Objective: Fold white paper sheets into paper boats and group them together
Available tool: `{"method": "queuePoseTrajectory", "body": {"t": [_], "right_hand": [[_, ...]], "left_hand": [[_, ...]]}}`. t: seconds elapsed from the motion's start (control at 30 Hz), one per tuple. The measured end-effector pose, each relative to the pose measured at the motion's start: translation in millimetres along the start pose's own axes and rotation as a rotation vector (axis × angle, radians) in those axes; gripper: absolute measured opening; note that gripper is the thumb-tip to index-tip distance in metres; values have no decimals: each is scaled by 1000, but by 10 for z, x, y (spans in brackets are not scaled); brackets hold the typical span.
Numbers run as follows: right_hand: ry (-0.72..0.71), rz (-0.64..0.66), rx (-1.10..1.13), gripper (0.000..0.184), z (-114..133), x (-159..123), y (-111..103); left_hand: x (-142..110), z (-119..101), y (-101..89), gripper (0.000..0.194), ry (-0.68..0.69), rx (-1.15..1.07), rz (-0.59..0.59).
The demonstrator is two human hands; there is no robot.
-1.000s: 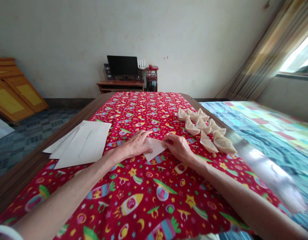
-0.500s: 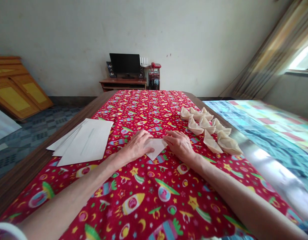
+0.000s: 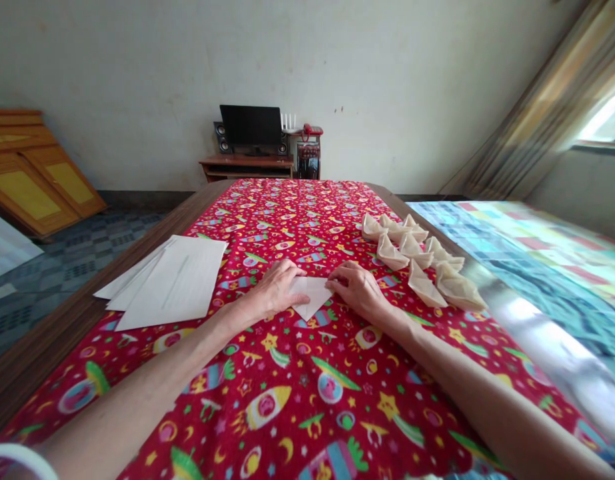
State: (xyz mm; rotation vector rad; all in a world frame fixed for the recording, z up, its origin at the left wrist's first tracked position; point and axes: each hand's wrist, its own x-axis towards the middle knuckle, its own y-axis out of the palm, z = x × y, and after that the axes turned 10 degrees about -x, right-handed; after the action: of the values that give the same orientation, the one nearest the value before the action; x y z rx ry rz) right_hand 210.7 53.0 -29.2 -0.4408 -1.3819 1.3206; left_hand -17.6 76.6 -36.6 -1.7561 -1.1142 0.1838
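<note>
The left hand (image 3: pixel 277 290) is pressing the folded paper (image 3: pixel 312 299) flat on the cloth-covered counter (image 3: pixel 187 208), while the right hand (image 3: pixel 357 287) is pinching its right corner between thumb and fingers. Paper sheets (image 3: pixel 174 283) are lying to the left, and folded paper boats (image 3: pixel 422 267) are sitting to the right.

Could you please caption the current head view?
Two hands at a small folded paper on a red patterned cloth, beside folded paper shapes.
</note>
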Motion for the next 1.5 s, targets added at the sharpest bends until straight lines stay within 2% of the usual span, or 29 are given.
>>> {"method": "queuePoseTrajectory", "body": {"t": [0.1,0.27,0.47,0.67,0.83,1.1,1.23,1.37,1.5], "right_hand": [[58,35,27,9,7,13,-6],[-14,43,-54,27,17,0,32],[-22,32,-21,18,3,-5,49],[-27,42,-28,23,15,11,40],[-11,55,4,14,62,31,14],[50,-21,84,5,36,31,42],[48,-19,-10,10,54,14,28],[6,3,-204,19,108,-12,-24],[-106,23,-390,24,141,-35,-67]], "left_hand": [[36,0,-5,45,-76,-32,-6],[70,-40,-12,46,-116,-47,-18],[42,-71,-19,44,-86,-71,-40],[36,-78,-29,40,-62,-112,-47],[38,-69,-18,47,-77,-91,-38],[20,-75,-16,44,-57,-48,-23],[7,-109,-44,42,-25,-56,-26],[3,-117,-45,41,-6,-47,-16],[-5,-107,-33,40,-6,-47,-31]]}}
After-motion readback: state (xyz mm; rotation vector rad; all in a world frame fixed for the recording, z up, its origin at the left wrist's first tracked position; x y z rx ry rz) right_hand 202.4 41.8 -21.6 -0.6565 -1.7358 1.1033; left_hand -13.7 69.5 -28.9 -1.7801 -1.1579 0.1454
